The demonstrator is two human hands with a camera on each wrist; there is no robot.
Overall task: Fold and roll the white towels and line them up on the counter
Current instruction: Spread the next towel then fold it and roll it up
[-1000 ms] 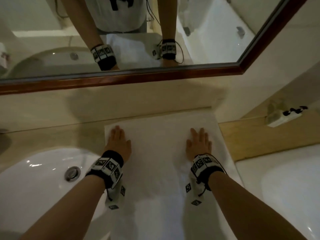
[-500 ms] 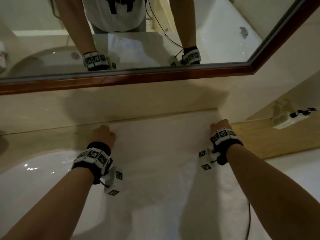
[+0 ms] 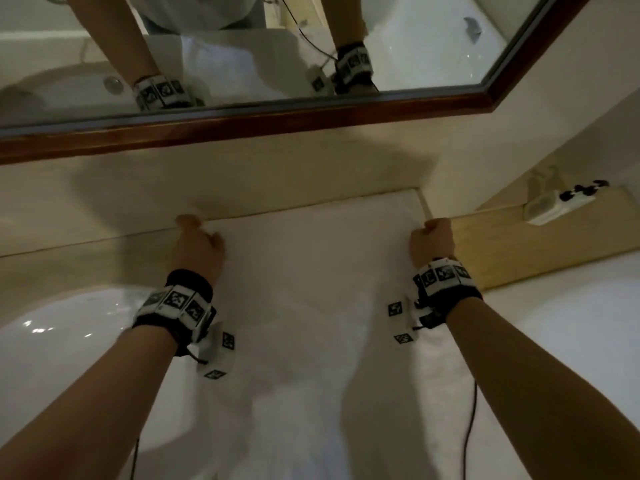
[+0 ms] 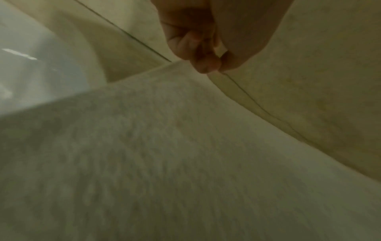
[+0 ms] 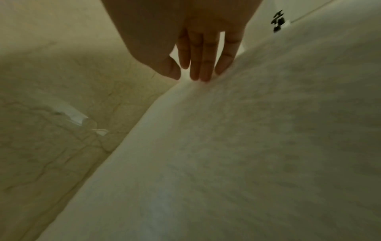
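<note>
A white towel (image 3: 311, 289) lies spread flat on the counter, its far edge against the back wall and its near part hanging toward me. My left hand (image 3: 197, 240) is at the far left corner, fingers curled. In the left wrist view my left hand (image 4: 206, 63) pinches that corner of the towel (image 4: 164, 146). My right hand (image 3: 433, 237) is at the far right corner. In the right wrist view my right hand (image 5: 185, 76) has thumb and fingers closed on the edge of the towel (image 5: 247, 146).
A white sink basin (image 3: 52, 341) sits left of the towel. A wood-framed mirror (image 3: 242, 123) hangs on the wall behind. To the right are a wooden ledge (image 3: 519, 251) with a white power strip (image 3: 554, 206) and a white tub (image 3: 571, 323).
Both hands lay flat on the middle of the towel a second ago. They have slid apart and forward to its far corners and curled onto the edge.
</note>
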